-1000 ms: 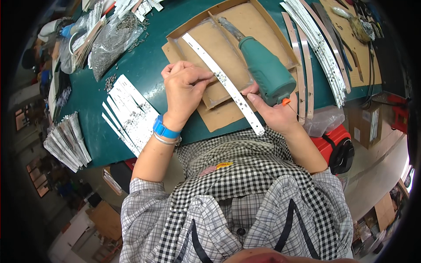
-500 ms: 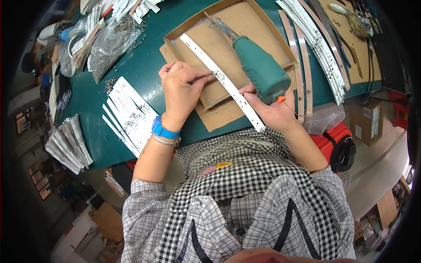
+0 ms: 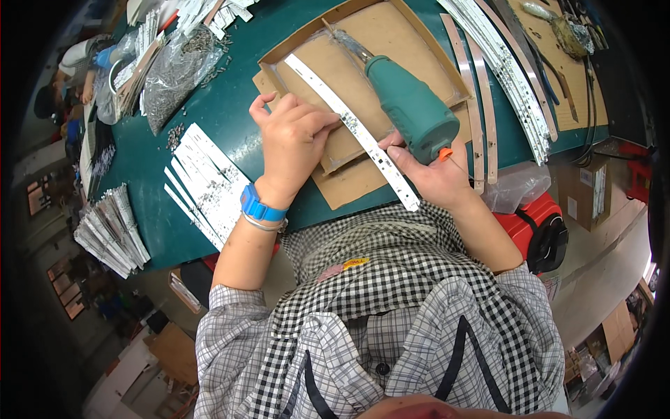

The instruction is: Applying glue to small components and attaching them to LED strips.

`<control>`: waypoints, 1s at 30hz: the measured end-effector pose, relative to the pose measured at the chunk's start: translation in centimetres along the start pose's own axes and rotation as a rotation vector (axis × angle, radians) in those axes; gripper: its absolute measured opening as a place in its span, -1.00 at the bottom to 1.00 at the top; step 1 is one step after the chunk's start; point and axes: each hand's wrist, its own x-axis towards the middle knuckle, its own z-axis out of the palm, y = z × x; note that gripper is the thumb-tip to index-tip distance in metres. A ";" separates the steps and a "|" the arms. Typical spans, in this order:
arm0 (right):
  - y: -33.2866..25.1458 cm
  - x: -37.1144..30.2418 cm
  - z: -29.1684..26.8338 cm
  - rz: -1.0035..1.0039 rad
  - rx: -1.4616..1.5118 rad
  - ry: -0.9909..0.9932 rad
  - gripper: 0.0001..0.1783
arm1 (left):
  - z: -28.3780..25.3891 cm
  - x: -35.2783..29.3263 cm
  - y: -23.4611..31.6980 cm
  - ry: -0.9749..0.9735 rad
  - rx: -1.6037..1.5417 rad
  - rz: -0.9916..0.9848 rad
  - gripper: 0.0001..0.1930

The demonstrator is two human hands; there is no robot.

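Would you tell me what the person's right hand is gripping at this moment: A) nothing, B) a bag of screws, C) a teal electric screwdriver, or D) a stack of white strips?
C: the right hand wraps the base of the teal electric screwdriver, whose tip points onto the cardboard tray.

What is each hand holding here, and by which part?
The right hand grips the teal electric screwdriver around its rear body, near the orange button. The left hand holds nothing; its fingertips press the white strip flat onto the cardboard tray.
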 end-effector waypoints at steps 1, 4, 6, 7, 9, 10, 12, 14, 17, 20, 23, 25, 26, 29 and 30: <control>0.2 0.0 0.0 -0.007 0.042 -0.012 -0.57 | -0.2 0.1 0.1 -0.020 0.018 0.007 -0.86; -1.1 -0.6 -0.5 0.007 0.045 -0.018 -0.68 | 0.2 -0.4 -0.3 0.002 -0.077 -0.071 -0.87; -2.5 -1.9 -1.3 0.127 0.081 0.011 -0.67 | 0.1 -0.5 0.0 0.019 -0.146 -0.160 -0.87; -3.1 -2.8 -2.2 0.126 0.135 -0.006 -0.58 | 0.1 -0.6 0.2 0.027 -0.187 -0.206 -0.87; -4.0 -3.6 -3.6 0.107 0.186 -0.051 -0.47 | 0.2 -0.8 0.1 0.054 -0.197 -0.207 -0.88; -4.6 -3.8 -4.2 0.089 0.181 -0.076 -0.46 | 0.4 -0.8 0.0 0.068 -0.203 -0.205 -0.88; -5.3 -4.0 -4.4 0.098 0.173 -0.098 -0.49 | 0.5 -1.1 -0.2 0.073 -0.194 -0.197 -0.88; -5.7 -4.2 -4.5 0.149 0.165 -0.081 -0.57 | 0.6 -1.2 -0.3 0.078 -0.194 -0.190 -0.88; -5.9 -4.3 -4.7 0.218 0.098 -0.077 -0.56 | 0.8 -1.3 -0.5 0.093 -0.202 -0.189 -0.87; -5.9 -4.1 -4.7 0.233 0.087 -0.088 -0.56 | 1.0 -1.3 -0.5 0.110 -0.207 -0.185 -0.86; -5.9 -3.9 -4.5 0.257 0.071 -0.090 -0.55 | 1.0 -1.3 -0.6 0.109 -0.209 -0.189 -0.86; -5.6 -4.0 -4.7 0.261 0.089 -0.095 -0.55 | 1.1 -1.4 -0.6 0.112 -0.216 -0.189 -0.87; -5.5 -4.1 -4.9 0.264 0.097 -0.098 -0.55 | 1.1 -1.4 -0.6 0.111 -0.212 -0.188 -0.87; -5.5 -4.1 -5.1 0.274 0.103 -0.107 -0.55 | 1.0 -1.3 -0.6 0.108 -0.200 -0.183 -0.87; -5.4 -4.1 -5.1 0.267 0.100 -0.111 -0.56 | 1.0 -1.3 -0.6 0.106 -0.196 -0.183 -0.87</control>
